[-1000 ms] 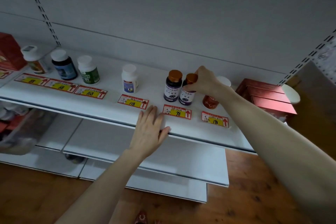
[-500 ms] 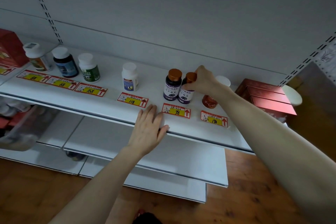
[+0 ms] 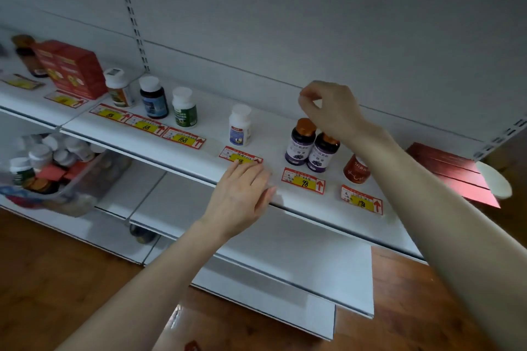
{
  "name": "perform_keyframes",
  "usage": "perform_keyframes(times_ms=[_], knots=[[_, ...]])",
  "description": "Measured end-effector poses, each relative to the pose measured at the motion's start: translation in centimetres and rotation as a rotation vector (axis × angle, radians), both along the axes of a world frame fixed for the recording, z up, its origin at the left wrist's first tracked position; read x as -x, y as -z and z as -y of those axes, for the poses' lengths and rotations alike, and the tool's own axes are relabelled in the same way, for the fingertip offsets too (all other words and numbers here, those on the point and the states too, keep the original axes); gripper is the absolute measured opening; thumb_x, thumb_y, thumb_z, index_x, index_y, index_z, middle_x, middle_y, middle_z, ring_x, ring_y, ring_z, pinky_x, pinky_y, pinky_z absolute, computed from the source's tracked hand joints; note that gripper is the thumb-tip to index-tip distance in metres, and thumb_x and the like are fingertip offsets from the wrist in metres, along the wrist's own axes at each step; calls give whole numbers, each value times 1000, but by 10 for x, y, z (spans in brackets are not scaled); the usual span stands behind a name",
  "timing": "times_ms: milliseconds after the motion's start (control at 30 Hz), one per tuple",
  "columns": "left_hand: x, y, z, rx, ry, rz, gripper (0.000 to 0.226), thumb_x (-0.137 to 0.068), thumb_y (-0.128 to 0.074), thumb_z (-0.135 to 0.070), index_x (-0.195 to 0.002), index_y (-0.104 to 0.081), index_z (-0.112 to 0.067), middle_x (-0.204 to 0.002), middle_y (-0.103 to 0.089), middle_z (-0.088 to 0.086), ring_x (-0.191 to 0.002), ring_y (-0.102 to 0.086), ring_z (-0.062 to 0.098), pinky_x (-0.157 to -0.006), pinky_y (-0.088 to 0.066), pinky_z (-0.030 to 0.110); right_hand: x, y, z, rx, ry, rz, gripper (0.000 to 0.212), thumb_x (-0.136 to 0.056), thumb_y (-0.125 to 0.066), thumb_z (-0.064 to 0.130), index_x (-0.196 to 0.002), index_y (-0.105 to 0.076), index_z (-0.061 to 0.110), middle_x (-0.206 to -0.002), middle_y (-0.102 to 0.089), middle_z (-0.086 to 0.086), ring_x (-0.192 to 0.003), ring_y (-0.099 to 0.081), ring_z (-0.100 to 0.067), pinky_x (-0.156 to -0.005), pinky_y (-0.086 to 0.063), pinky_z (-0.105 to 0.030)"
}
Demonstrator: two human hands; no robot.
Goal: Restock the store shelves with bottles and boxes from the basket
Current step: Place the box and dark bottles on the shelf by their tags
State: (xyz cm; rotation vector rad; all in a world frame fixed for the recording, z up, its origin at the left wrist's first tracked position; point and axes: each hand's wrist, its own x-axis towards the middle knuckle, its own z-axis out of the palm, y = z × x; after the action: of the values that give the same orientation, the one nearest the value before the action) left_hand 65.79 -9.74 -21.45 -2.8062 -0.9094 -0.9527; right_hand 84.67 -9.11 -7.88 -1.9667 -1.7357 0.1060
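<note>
While my flat left hand (image 3: 241, 194) is resting on the shelf (image 3: 268, 134), my curled, empty right hand (image 3: 328, 107) should clear both purple bottles (image 3: 301, 144).

The shelf (image 3: 216, 122) carries a 68 tag (image 3: 146, 127), a 168 tag (image 3: 182, 139) and a 98 tag (image 3: 304, 182).

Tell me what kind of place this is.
Most likely a shop aisle, perhaps a pharmacy: white slotted shelving, price tags along its front edge, and supplement-style bottles lined up behind them.
</note>
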Motion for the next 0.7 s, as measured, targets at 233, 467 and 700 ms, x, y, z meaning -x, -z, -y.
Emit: perform_keyframes(times_ms=[233, 467, 700], knots=[[114, -10, -7, -24, -160, 30, 43, -96, -38, -33, -88, -68, -3, -85, -68, 12, -80, -64, 29, -73, -50, 37, 134, 13, -59, -18, -315, 44, 22, -90, -50, 16, -98, -66, 3, -104, -67, -17, -98, -60, -31, -84, -46, -37], [306, 8, -24, 31, -481, -98, 42, -95, -39, -35, -82, -67, -6, -79, -66, 9, -72, -61, 26, -69, -46, 35, 329, 45, -124, -6, -625, 34, 20, -90, -52, 15, -100, -66, 5, -103, -68, -14, -99, -60, -30, -81, -47, -38], [473, 17, -48, 106, -670, -195, 42, -88, -39, -35, -80, -70, -8, -72, -68, 6, -66, -64, 21, -60, -54, 26, 486, 91, -174, 100, -715, -4, 23, -90, -52, 19, -106, -63, 5, -106, -66, -15, -102, -60, -31, -84, -48, -40]])
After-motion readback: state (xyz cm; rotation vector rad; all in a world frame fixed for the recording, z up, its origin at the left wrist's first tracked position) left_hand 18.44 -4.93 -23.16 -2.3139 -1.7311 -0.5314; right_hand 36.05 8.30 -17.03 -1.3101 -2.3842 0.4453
